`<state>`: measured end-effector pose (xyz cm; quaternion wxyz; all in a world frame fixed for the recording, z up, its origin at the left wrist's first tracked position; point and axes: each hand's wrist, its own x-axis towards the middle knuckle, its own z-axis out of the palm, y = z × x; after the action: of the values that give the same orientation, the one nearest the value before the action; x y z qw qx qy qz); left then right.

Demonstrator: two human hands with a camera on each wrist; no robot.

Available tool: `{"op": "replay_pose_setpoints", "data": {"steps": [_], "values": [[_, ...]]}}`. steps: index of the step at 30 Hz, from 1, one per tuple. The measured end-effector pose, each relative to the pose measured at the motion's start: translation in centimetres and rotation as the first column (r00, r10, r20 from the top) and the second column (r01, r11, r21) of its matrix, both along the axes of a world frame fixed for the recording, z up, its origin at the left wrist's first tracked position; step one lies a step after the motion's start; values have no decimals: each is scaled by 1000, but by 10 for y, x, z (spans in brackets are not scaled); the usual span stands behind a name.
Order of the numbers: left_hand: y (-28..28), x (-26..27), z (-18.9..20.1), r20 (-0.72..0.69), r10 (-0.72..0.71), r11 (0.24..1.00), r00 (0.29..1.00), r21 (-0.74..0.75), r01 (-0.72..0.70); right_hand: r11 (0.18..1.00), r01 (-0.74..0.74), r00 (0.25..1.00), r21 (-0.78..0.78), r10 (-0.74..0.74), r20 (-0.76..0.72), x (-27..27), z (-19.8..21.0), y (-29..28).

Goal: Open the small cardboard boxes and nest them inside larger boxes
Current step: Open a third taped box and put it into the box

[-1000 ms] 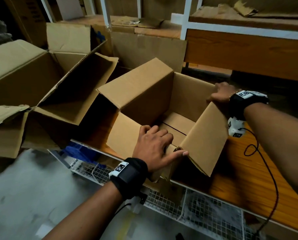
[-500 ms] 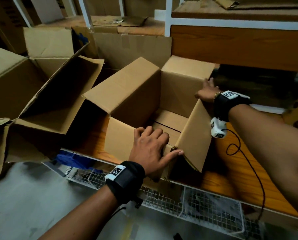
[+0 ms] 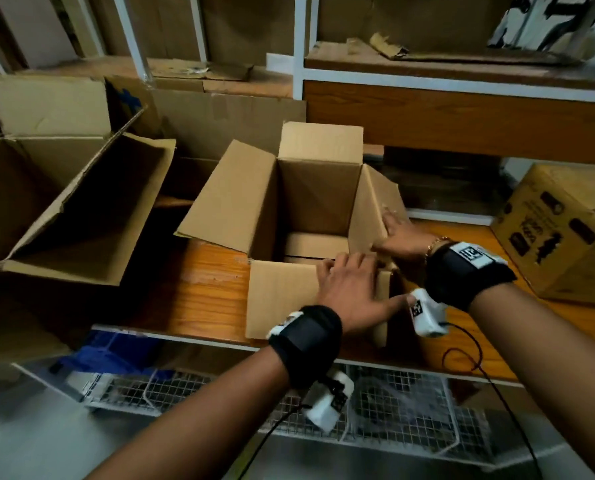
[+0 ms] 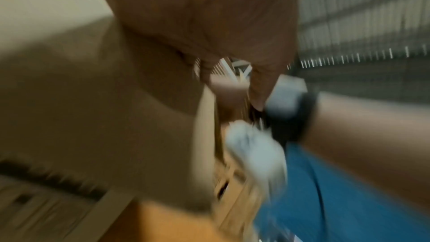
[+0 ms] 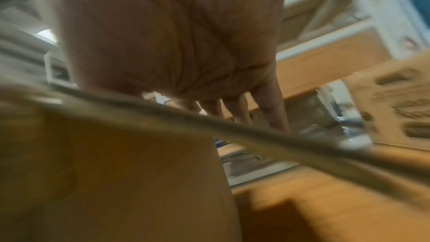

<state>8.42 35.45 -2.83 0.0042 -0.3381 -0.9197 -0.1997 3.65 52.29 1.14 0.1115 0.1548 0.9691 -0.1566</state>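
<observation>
Both hands work an opened small cardboard box [image 3: 309, 216], left hand [image 3: 353, 292] seemingly flat on the near flap, right hand [image 3: 398, 233] spread on the right flap, needing lifting next into the larger box [image 3: 64, 202].

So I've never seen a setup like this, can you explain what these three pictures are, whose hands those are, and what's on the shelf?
There is no machine here: a person works with bare hands, wearing a small camera on the head and one on each wrist. The wide picture comes from the head camera. The two blurry ones look along each palm from the wrists.

On the wooden shelf stands an open small cardboard box, flaps up and nothing visible inside. The left hand lies over its near rim, thumb spread. The right hand presses flat against the right flap. Neither hand clearly grips.

To the left lies a larger open box, tipped on its side. At far right sits a printed carton.
</observation>
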Motion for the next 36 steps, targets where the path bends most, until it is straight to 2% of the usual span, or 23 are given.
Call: {"op": "replay_pose_setpoints", "data": {"steps": [1,3,5,7,10,12,14,17,19,21,23,24,26,29,30,33,36], "values": [[-6,-4,4,37,-26,999,999,41,24,999,25,999,-28,-26,-29,9,0,1],[-28,-17,10,-6,0,1000,1000,9,0,999,30,998,-40,-33,-57,27,0,0],[-60,-36,10,-98,99,990,990,-95,-108,1000,15,997,15,-14,-73,42,-2,-4],[-90,-51,6,-144,212,964,967,-131,-231,999,0,990,52,8,-143,56,1,-11],[-111,-49,-1,-184,308,948,933,-27,-318,998,6,933,68,19,-360,74,9,-24],[-114,-38,-2,-197,385,923,902,86,-375,998,39,897,56,-10,-442,85,13,-31],[-117,-32,-3,-147,498,860,855,209,-465,996,64,926,65,-35,-376,93,12,-34],[-125,-23,-8,13,607,740,795,354,-571,992,57,974,115,-30,-223,106,4,-34],[-128,-23,-12,162,562,716,811,397,-575,995,69,984,65,-58,-168,110,-4,-40],[-129,-34,-12,331,410,759,850,394,-519,977,91,985,-191,-116,-126,106,-13,-47],[-126,-49,-4,445,220,810,868,412,-417,848,119,964,-517,-223,-144,100,-18,-54],[-124,-55,1,481,168,823,860,411,-391,778,113,945,-618,-277,-175,96,-21,-56],[-120,-60,7,531,163,825,831,389,-410,670,85,910,-737,-353,-216,91,-21,-59],[-118,-53,5,550,159,769,820,451,-452,541,53,873,-840,-434,-224,93,-19,-61],[-119,-47,4,550,144,749,822,482,-454,523,41,866,-852,-444,-230,98,-19,-60],[-128,-30,10,549,95,693,830,562,-451,561,13,861,-827,-427,-277,109,-16,-59],[-145,-11,29,517,107,653,849,608,-452,576,-66,856,-815,-387,-343,120,1,-69]]}}
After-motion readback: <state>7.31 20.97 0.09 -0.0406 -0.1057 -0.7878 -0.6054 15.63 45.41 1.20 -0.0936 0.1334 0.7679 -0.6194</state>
